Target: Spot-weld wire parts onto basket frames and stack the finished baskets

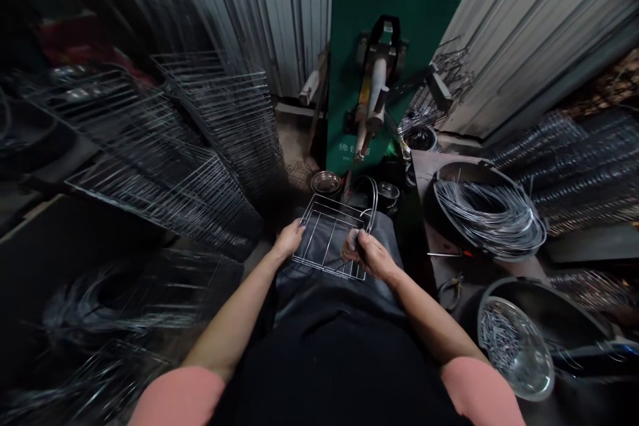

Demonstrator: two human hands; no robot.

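Between the left grip and the right grip, a silver wire rack shows a grid of thin lines against a dark grey apron. A black handle shows in the right grip. Pink sleeves lie behind both grips. Ahead of the grips stands a green machine between pale grey ribbed walls with long vertical stripes. Right of the right grip, silver wire coils loop in a black tub. Far beyond the left grip, a red cloth shows.
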